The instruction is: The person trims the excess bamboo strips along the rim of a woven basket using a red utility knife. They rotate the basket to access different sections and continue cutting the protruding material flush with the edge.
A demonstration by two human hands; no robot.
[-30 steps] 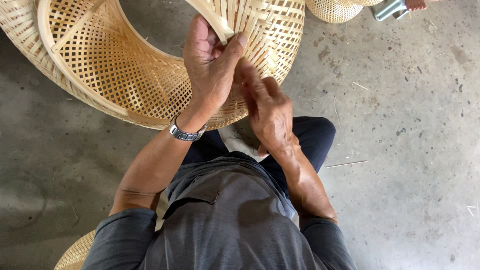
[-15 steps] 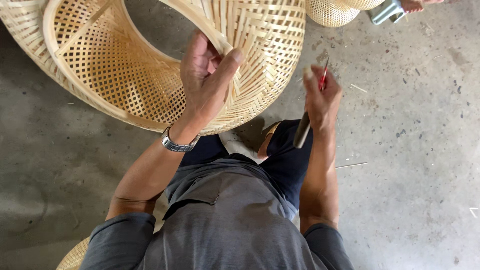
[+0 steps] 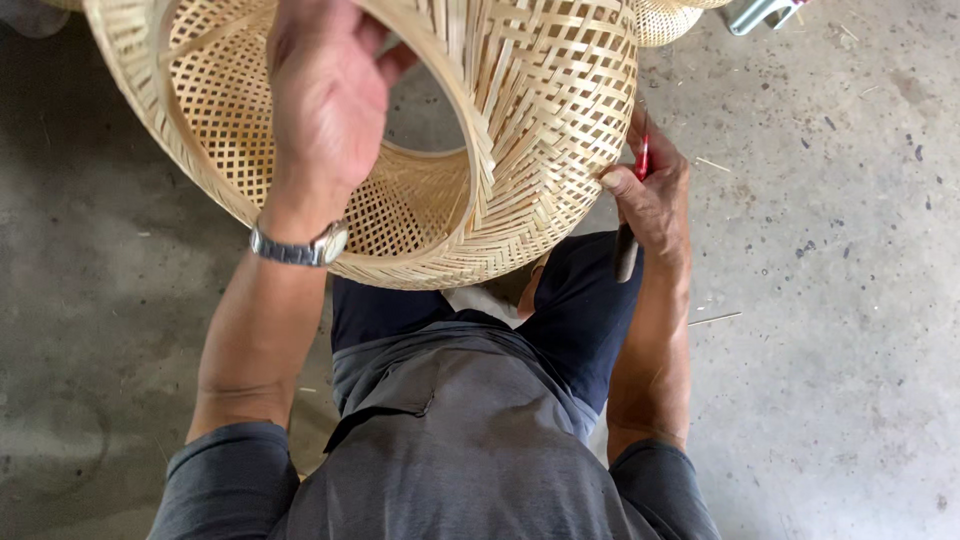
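A large woven bamboo basket [image 3: 540, 130] is held up in front of me, its open mouth facing left and toward the camera. My left hand [image 3: 325, 95], with a metal wristwatch, grips the basket's rim from above. My right hand [image 3: 650, 195] presses against the basket's right outer wall and holds a small tool with a red handle [image 3: 642, 158] and a dark end that points down past the wrist. I sit on the floor in a grey shirt and dark trousers.
Grey concrete floor [image 3: 830, 330] lies all around, with thin bamboo slivers [image 3: 715, 319] scattered on the right. Another woven basket [image 3: 665, 20] shows at the top edge, beside a light blue metal object [image 3: 760, 12].
The basket has come closer and turned. My right hand swung out with the tool, then moved up against the basket's right side. My left hand shifted its grip along the rim.
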